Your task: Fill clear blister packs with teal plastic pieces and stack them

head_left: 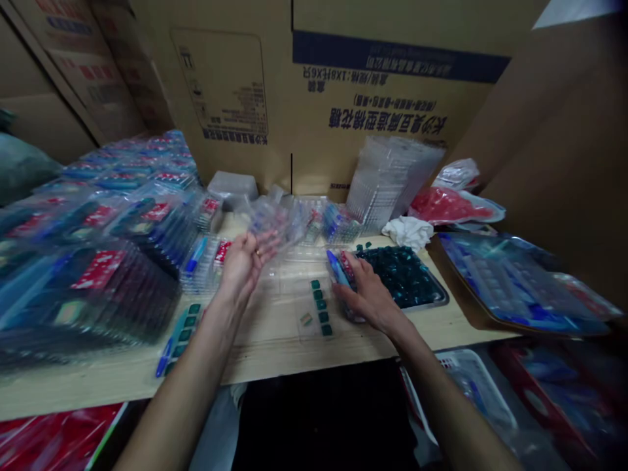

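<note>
My left hand [248, 258] is raised over the middle of the table, palm turned up and fingers apart, near blurred clear plastic packaging [275, 219]. Nothing solid shows in its palm. My right hand [366, 288] is wrapped round the side of a clear pack [338, 265] with blue and red pieces inside. Between the hands lies a clear tray [314, 311] with a column of dark green pieces and one small pale piece. Just right of my right hand, a black tray [441, 296] holds many dark green pieces.
Stacked filled packs [132, 294] cover the left side. Clear empty trays [387, 183] stand at the back, beside a white tissue [408, 232] and a red bag [451, 204]. An open carton [478, 320] of blue items is at right. Large cardboard boxes [314, 111] wall the back.
</note>
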Motion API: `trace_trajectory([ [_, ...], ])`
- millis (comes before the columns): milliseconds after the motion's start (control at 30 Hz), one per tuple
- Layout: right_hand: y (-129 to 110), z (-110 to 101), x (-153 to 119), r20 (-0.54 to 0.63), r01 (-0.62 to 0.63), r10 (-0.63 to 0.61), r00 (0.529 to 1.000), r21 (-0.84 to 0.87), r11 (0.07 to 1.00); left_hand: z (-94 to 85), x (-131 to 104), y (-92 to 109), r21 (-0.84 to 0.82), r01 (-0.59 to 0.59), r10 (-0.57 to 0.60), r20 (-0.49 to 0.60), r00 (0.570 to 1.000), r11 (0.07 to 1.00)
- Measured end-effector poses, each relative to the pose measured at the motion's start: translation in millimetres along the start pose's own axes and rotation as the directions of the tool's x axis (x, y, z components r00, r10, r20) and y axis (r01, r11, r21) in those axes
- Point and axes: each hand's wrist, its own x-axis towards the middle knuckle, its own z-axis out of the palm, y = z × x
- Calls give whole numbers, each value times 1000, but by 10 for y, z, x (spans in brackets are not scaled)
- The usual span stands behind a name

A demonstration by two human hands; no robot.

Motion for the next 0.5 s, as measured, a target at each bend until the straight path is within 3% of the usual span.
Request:
trace_trajectory([
  [100,-10,35,-46,34,-34,33,999,29,999,103,356,52,-28,-15,13,-52,999,1000],
  [200,-138,53,-121,102,-52,48,994,38,998,120,497,68,-75,23,-25,-30,999,997],
  [300,-419,166,-278,243,39,-53,969,63,997,68,459,52,-93,25,-23,21,1000,995],
  [400,-783,410,-462,399,143,-186,898,136,980,8,357,62,-58,8,-7,28,1000,998],
  [500,-1062,683,-566,446,164,-246,861,215,963,-53,229,164,-16,-46,47,76,996,999],
])
